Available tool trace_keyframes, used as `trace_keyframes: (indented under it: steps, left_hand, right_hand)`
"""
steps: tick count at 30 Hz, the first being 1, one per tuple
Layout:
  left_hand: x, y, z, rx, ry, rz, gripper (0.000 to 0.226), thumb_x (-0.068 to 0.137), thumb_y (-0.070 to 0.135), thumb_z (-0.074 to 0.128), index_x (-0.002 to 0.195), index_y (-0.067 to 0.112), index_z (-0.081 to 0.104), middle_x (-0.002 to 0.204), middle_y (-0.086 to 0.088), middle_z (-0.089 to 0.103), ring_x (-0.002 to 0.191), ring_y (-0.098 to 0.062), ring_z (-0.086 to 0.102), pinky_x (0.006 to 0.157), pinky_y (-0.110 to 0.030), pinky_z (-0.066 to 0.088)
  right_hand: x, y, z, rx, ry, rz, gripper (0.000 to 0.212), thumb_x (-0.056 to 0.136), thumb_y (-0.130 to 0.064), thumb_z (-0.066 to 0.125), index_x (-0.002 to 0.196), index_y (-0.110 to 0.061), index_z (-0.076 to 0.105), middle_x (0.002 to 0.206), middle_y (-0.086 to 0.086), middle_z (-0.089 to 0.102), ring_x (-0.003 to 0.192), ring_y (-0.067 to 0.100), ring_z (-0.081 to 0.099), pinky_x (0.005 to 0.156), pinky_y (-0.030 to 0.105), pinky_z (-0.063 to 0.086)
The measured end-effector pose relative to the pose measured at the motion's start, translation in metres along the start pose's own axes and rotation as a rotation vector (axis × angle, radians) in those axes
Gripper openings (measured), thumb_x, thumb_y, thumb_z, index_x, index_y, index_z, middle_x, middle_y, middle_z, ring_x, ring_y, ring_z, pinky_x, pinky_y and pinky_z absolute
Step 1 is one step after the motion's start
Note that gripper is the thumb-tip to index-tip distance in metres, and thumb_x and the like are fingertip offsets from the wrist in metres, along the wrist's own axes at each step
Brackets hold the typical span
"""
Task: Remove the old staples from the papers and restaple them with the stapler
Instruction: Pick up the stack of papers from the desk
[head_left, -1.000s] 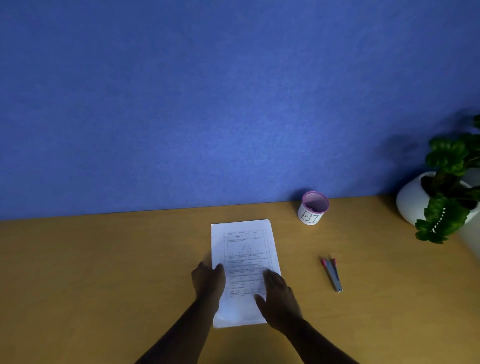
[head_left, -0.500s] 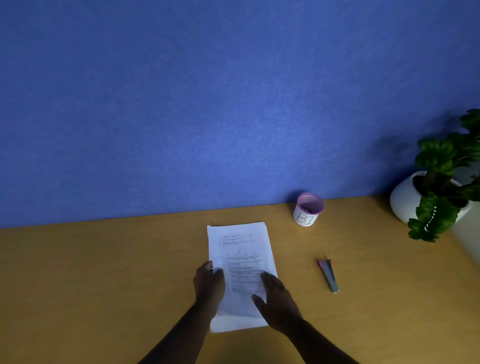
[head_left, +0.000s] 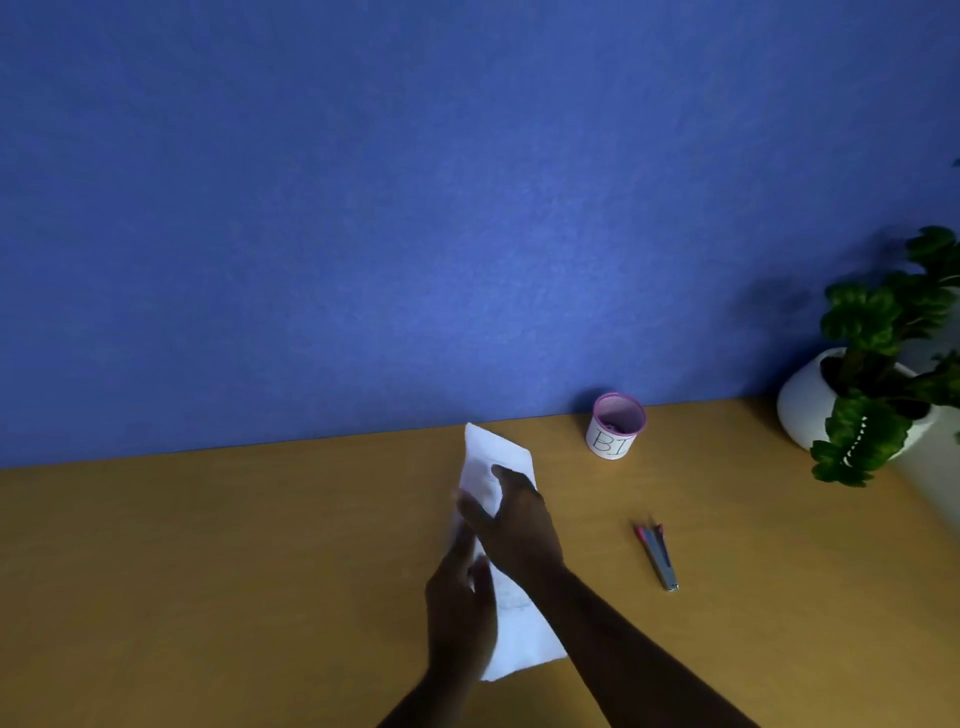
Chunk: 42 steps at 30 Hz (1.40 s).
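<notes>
White printed papers (head_left: 496, 452) are tilted up off the wooden desk (head_left: 218, 561) near its middle, with their left side raised and the sheet looking narrow. My right hand (head_left: 519, 525) reaches across and pinches the upper left part of the papers between thumb and fingers. Lower down, my left hand (head_left: 460, 613) holds their left edge. A small grey stapler with red ends (head_left: 657, 556) lies flat on the desk to the right of the papers, apart from both hands. No staple is visible on the papers.
A white cup with a pink rim (head_left: 615, 428), marked with letters, stands against the blue wall (head_left: 415, 208) behind the stapler. A green plant in a white pot (head_left: 852, 395) fills the far right corner.
The papers lay flat under both hands; now their left side is lifted and turning over. My right hand has moved up and left across the sheet.
</notes>
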<state>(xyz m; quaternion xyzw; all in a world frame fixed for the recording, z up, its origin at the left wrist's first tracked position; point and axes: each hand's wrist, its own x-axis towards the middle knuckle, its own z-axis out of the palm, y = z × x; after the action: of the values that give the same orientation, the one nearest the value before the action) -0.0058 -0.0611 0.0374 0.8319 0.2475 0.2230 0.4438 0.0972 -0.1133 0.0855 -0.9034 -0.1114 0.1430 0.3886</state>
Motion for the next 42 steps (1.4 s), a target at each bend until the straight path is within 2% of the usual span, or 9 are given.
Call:
trace_keyframes:
  steps: [4,9,14,18,23,26,31,35,42]
  left_hand:
    - [-0.017,0.013,0.006,-0.013,-0.007,0.189,0.052,0.099,-0.012,0.068,0.146,0.011,0.072,0.150,0.002,0.070,0.136,-0.016,0.069,0.107,-0.035,0.057]
    - [-0.032,0.030,-0.003,0.013,-0.176,0.252,0.060,0.097,0.005,0.071,0.154,0.020,0.063,0.151,0.004,0.071,0.124,-0.013,0.077,0.098,-0.033,0.064]
    - [-0.026,0.057,-0.043,-0.025,-0.065,0.476,0.032,0.103,0.035,0.067,0.085,0.016,0.084,0.074,0.004,0.078,0.061,-0.008,0.070,0.062,-0.014,0.055]
    - [0.021,0.084,-0.076,-0.064,0.088,0.537,0.026,0.106,0.025,0.061,0.096,0.011,0.080,0.090,0.002,0.075,0.082,-0.013,0.070,0.078,-0.021,0.055]
    - [0.102,0.111,-0.094,0.084,-0.096,0.391,0.038,0.101,0.032,0.065,0.134,0.016,0.076,0.130,0.004,0.075,0.124,-0.020,0.063,0.109,-0.045,0.051]
    - [0.121,0.112,-0.098,0.038,-0.307,0.322,0.033,0.097,0.038,0.067,0.122,0.021,0.082,0.114,0.012,0.082,0.111,-0.009,0.073,0.105,-0.041,0.054]
    - [0.123,0.110,-0.098,-0.118,-0.520,0.145,0.020,0.093,0.037,0.073,0.086,0.019,0.079,0.066,0.009,0.067,0.056,-0.006,0.056,0.057,-0.024,0.044]
    - [0.119,0.107,-0.099,-0.210,-0.459,-0.022,0.023,0.093,0.033,0.074,0.081,0.015,0.077,0.072,-0.010,0.073,0.062,-0.012,0.063,0.062,-0.033,0.049]
    - [0.099,0.085,-0.092,-0.406,-0.549,-0.307,0.017,0.102,0.019,0.072,0.091,0.009,0.079,0.086,-0.018,0.078,0.078,-0.027,0.067,0.074,-0.035,0.050]
  right_hand:
    - [0.002,-0.026,-0.008,-0.086,0.108,0.078,0.079,0.085,-0.074,0.063,0.145,-0.024,0.050,0.140,0.003,0.063,0.128,0.030,0.065,0.099,0.045,0.054]
    - [0.007,-0.023,-0.024,-0.051,0.225,0.131,0.034,0.092,-0.023,0.051,0.125,-0.022,0.059,0.121,0.010,0.072,0.107,0.040,0.069,0.085,0.041,0.052]
    - [0.010,-0.013,-0.055,0.059,0.220,0.067,0.021,0.097,-0.016,0.056,0.116,-0.010,0.065,0.104,0.019,0.076,0.097,0.043,0.070,0.084,0.044,0.058]
    - [0.005,-0.014,-0.087,0.183,0.092,-0.069,0.014,0.097,-0.012,0.071,0.111,-0.009,0.071,0.103,0.006,0.077,0.094,0.028,0.070,0.080,0.033,0.052]
    - [-0.008,-0.032,-0.115,0.242,-0.159,-0.253,0.021,0.097,-0.015,0.075,0.118,-0.019,0.074,0.108,-0.004,0.079,0.097,0.012,0.075,0.078,0.025,0.058]
    - [-0.012,-0.040,-0.122,0.273,-0.272,-0.295,0.018,0.099,-0.013,0.074,0.115,-0.019,0.076,0.108,-0.001,0.081,0.097,0.015,0.077,0.078,0.023,0.059]
    - [-0.011,-0.037,-0.130,0.356,-0.286,-0.243,0.012,0.096,-0.020,0.078,0.109,-0.021,0.078,0.098,-0.004,0.082,0.080,0.004,0.076,0.065,0.013,0.055]
    - [-0.008,-0.020,-0.127,0.352,-0.180,-0.209,0.016,0.092,-0.022,0.084,0.082,-0.018,0.072,0.069,-0.014,0.072,0.059,-0.003,0.063,0.054,0.012,0.047]
    - [-0.001,0.022,-0.119,0.514,0.013,-0.131,0.008,0.095,-0.007,0.079,0.088,-0.006,0.077,0.078,0.004,0.078,0.071,0.009,0.067,0.068,0.020,0.053]
